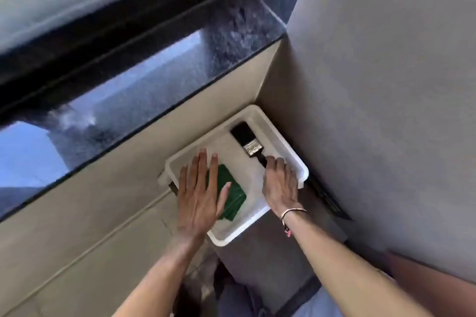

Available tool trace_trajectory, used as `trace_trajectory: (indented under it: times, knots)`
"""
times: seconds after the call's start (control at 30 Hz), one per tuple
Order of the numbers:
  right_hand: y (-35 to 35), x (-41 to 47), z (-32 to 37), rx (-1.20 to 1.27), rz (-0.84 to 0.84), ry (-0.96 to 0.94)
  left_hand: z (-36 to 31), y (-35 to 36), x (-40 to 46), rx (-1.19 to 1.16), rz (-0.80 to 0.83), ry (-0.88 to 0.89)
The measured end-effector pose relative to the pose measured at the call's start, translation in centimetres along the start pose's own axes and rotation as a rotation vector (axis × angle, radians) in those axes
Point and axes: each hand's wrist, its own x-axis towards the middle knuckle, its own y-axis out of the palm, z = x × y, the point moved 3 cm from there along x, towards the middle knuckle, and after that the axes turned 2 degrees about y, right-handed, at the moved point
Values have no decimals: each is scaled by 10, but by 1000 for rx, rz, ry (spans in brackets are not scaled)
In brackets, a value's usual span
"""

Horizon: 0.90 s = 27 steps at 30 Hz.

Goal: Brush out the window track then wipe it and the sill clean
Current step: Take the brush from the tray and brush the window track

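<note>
A white plastic tray (283,136) sits on the floor in the corner below the sill. Inside it lies a flat brush (246,137) with black bristles, a metal ferrule and a dark handle. My right hand (280,185) is curled over the end of that handle. A folded green cloth (233,194) lies in the tray's near part. My left hand (201,193) hovers flat over the cloth with fingers spread, covering its left side. The polished black stone sill (144,69) runs diagonally above, with the dark window track (85,31) behind it under the glass.
A grey wall or curtain panel (386,85) rises on the right, close to the tray. Beige wall (90,208) fills the space below the sill. A dark strip (327,195) lies on the floor by the tray's right side. My knees show at the bottom.
</note>
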Motion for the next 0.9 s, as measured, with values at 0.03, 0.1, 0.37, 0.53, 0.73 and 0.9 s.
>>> trace_trajectory:
  times: [0.03,0.1,0.37,0.53,0.73,0.9]
  knots:
    - [6,4,-2,-31,4,21,3,15,-2,-19,56,-8]
    - [15,10,-5,5,-47,33,8,36,-8,-37,102,-5]
    - [-26,6,-13,166,-36,74,1,-12,-1,-62,31,121]
    - [-115,-53,-8,464,-269,123,11,-145,-7,-142,-283,211]
    - [-212,-155,52,811,-599,108,119,-278,-59,-110,-465,97]
    - [-270,-207,194,1387,-638,-177,270,-317,-98,33,-353,-173]
